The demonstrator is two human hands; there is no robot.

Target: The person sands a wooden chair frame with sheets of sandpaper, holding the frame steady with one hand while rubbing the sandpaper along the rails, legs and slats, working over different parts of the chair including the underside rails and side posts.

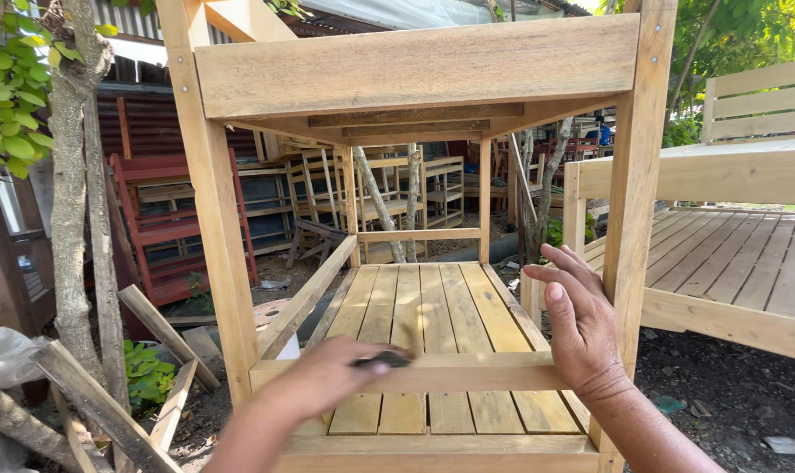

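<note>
Shelf unit (415, 79): centre, directly ahead.
Slatted shelf (432, 315): inside the unit, behind the front rail (467, 372).
Left hand (327, 378): on the front rail, holding a small dark tool (382, 358).
Right hand (577, 320): beside the right post (636, 201).
Tree trunk (69, 201): left.
Slatted platform (730, 254): right.
Stacked frames (371, 188): behind.

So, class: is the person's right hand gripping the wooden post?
No: the right hand is open with fingers spread, held just beside the wooden post, not wrapped around it.

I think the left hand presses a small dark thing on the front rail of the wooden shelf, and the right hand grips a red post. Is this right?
Not entirely. In the head view the right hand is at a bare, unpainted wooden post, not a red one. The left hand does press the small dark thing on the front rail.
</note>
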